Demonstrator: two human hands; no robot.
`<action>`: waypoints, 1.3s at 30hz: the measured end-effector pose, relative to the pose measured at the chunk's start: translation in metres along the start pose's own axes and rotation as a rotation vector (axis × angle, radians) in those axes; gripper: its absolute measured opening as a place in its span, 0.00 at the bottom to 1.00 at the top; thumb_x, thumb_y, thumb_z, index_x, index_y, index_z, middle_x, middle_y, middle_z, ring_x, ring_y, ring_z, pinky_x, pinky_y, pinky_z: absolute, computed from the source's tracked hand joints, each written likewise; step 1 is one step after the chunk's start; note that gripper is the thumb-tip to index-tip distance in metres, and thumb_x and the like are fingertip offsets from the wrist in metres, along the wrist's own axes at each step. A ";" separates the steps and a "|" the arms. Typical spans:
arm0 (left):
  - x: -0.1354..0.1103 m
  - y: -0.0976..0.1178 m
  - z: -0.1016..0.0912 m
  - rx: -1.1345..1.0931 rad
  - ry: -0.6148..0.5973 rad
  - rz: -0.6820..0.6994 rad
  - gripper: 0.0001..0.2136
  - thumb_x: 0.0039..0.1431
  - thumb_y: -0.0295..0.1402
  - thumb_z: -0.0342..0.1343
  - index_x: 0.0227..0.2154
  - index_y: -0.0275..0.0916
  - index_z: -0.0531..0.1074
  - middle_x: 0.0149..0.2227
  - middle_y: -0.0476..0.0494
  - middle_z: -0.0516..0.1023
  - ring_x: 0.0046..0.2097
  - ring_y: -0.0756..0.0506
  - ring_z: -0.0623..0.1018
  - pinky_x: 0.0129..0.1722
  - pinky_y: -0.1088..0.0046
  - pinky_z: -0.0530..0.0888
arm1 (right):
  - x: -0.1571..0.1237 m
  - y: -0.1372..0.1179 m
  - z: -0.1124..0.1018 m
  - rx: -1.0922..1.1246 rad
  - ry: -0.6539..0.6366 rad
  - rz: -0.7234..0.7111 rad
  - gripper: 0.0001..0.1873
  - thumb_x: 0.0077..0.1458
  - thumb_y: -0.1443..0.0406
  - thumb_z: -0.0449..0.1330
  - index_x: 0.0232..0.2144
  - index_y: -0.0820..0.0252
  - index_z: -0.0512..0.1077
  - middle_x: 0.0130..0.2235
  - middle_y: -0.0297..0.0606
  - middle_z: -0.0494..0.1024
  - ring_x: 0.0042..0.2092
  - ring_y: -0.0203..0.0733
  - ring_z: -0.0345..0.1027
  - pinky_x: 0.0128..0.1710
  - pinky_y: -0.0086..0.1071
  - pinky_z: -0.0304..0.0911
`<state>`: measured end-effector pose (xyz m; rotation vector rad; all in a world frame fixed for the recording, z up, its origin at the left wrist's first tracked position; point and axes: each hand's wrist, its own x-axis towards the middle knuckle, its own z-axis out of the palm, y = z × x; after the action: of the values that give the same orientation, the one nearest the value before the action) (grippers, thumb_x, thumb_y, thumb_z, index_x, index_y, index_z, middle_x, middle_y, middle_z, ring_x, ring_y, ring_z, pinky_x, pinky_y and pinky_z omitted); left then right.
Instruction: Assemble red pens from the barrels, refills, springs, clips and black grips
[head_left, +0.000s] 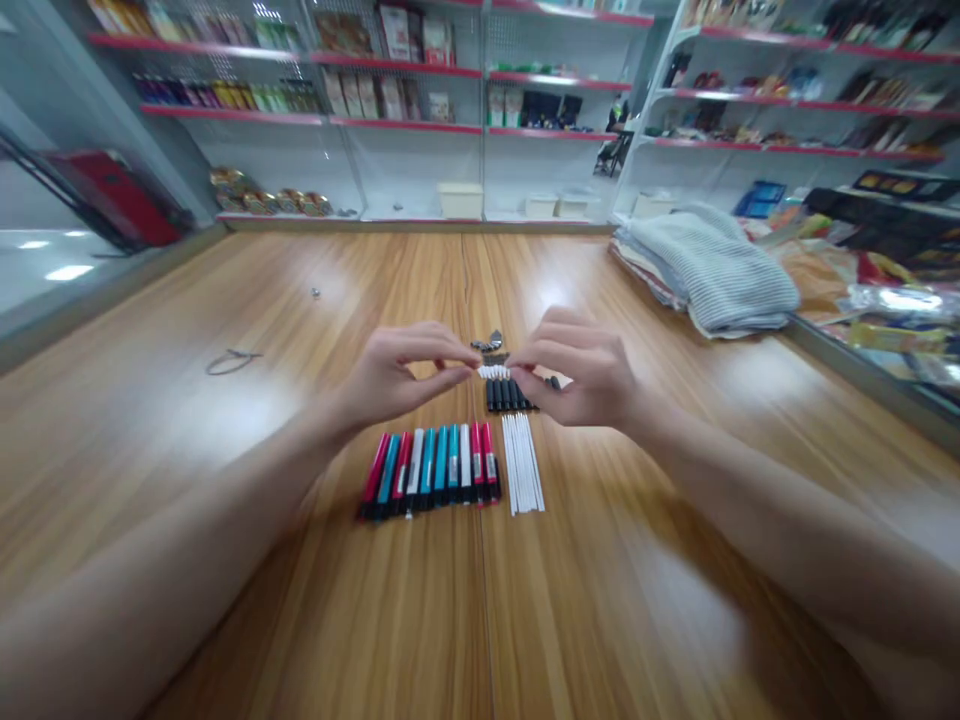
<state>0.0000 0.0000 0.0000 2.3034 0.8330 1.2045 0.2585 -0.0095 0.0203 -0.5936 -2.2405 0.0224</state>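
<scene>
Both my hands hover over a wooden table (225, 420), fingers pinched towards each other. My left hand (397, 375) and my right hand (581, 375) meet at a small white part (493, 371) held between the fingertips. Just behind it lies a little heap of dark metal pieces (489, 345). Under my right hand sits a row of short black caps (508, 394). Nearer me lie a row of several red, teal and white pen barrels (431, 472) and a bunch of thin white refills (522, 476).
Folded grey and striped cloths (709, 275) are stacked at the right, beside packaged goods (892, 300). A thin loop of wire (231, 360) and a tiny metal bit (316, 292) lie at the left. Shelves of products (405, 100) line the back.
</scene>
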 end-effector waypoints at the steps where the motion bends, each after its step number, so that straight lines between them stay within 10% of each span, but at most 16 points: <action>1: 0.003 -0.012 0.000 0.003 0.005 -0.038 0.10 0.56 0.39 0.60 0.36 0.38 0.79 0.38 0.42 0.80 0.40 0.47 0.77 0.40 0.71 0.74 | -0.001 0.007 0.005 0.015 0.047 0.033 0.07 0.59 0.64 0.57 0.33 0.59 0.75 0.31 0.37 0.75 0.34 0.37 0.67 0.37 0.35 0.64; 7: 0.017 -0.090 0.009 0.038 0.279 -0.467 0.16 0.55 0.44 0.58 0.37 0.35 0.79 0.34 0.42 0.80 0.31 0.49 0.76 0.30 0.75 0.70 | -0.022 0.068 0.031 0.246 0.237 0.626 0.12 0.58 0.61 0.55 0.31 0.64 0.74 0.25 0.34 0.71 0.26 0.33 0.61 0.26 0.29 0.56; 11: 0.023 -0.093 0.016 0.218 0.204 -0.470 0.13 0.56 0.42 0.57 0.30 0.35 0.77 0.27 0.46 0.77 0.29 0.50 0.73 0.29 0.76 0.66 | -0.025 0.094 0.036 0.417 0.305 0.881 0.12 0.54 0.60 0.57 0.29 0.65 0.74 0.19 0.28 0.62 0.20 0.29 0.51 0.20 0.27 0.47; 19: 0.013 -0.063 0.025 0.314 -0.033 -0.072 0.18 0.63 0.38 0.52 0.19 0.34 0.70 0.19 0.51 0.65 0.23 0.54 0.62 0.25 0.76 0.58 | -0.027 0.074 0.034 0.303 0.069 0.769 0.15 0.56 0.58 0.58 0.31 0.64 0.77 0.25 0.34 0.72 0.27 0.33 0.62 0.27 0.28 0.55; 26: 0.012 -0.064 0.027 0.298 -0.098 -0.005 0.08 0.62 0.33 0.54 0.38 0.38 0.77 0.29 0.48 0.74 0.29 0.52 0.69 0.31 0.76 0.64 | -0.031 0.076 0.035 0.344 -0.052 0.791 0.13 0.53 0.59 0.61 0.34 0.63 0.77 0.31 0.38 0.78 0.31 0.37 0.69 0.30 0.30 0.61; 39: 0.012 -0.055 0.030 0.274 -0.284 0.013 0.06 0.60 0.31 0.53 0.35 0.38 0.75 0.33 0.47 0.74 0.34 0.50 0.72 0.35 0.73 0.67 | -0.031 0.076 0.030 0.552 -0.205 0.791 0.14 0.52 0.59 0.64 0.36 0.64 0.76 0.29 0.36 0.75 0.29 0.34 0.65 0.29 0.28 0.58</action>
<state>0.0126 0.0464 -0.0419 2.6205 0.9239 0.7781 0.2858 0.0496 -0.0373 -1.1434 -1.9104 1.0954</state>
